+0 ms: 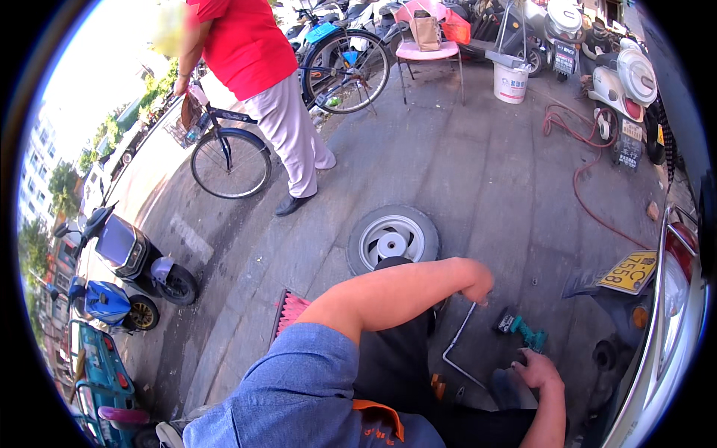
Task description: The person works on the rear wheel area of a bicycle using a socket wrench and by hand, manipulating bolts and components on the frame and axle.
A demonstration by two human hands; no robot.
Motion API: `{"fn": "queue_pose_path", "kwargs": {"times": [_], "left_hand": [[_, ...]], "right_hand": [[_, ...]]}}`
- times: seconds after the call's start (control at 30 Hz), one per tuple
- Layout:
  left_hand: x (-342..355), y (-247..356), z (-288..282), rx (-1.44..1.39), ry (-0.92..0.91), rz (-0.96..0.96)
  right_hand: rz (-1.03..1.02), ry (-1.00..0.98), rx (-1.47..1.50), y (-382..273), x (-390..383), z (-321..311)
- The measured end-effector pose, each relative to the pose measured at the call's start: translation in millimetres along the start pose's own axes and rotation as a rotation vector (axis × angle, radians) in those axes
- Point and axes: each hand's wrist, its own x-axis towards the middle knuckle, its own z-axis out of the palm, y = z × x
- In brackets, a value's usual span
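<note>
My left arm reaches across, and my left hand (476, 286) curls downward at the upper end of a thin bent metal rod (452, 345). The rod's end meets my fingers, which are partly hidden behind the hand. Lower right, my right hand (539, 369) has its fingers apart, close below a teal and black power tool (523, 328) on the paving. A dark rounded thing (514, 390) is partly covered beside that hand. Just beyond my knee, a wheel with a silver rim and black tyre (393, 240) lies flat.
A person in a red top (246, 52) stands beside a bicycle (231, 163). A scooter with a yellow plate (629, 272) is close on the right. A red hose (586, 196) trails over the paving. Farther off stand a pink chair (427, 51) and white bucket (511, 82).
</note>
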Motion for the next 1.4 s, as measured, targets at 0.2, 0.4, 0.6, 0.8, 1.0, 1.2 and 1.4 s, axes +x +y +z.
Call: {"fn": "queue_pose_path", "kwargs": {"times": [0.2,0.4,0.6,0.8,1.0,1.2,1.4], "left_hand": [[-5,1,3,-0.022,0.069,0.035],[-9,3,2,-0.004,0.105,0.078],[-6,3,5,0.076,0.005,0.069],[-16,12,7,0.077,0.108,0.129],[-25,17,-7,0.048,0.034,0.043],[-23,11,-3,0.033,0.044,0.037],[-26,14,-5,0.037,0.027,0.033]], "right_hand": [[-0.019,-0.014,0.014,6,1,9],[-0.007,-0.005,0.003,6,-2,5],[-0.011,-0.004,0.013,2,-5,2],[-0.013,-0.047,-0.034,13,-8,7],[-0.019,0.003,0.003,7,-9,-1],[-0.027,0.012,0.017,0,-13,0],[-0.032,0.021,0.028,3,-12,1]]}}
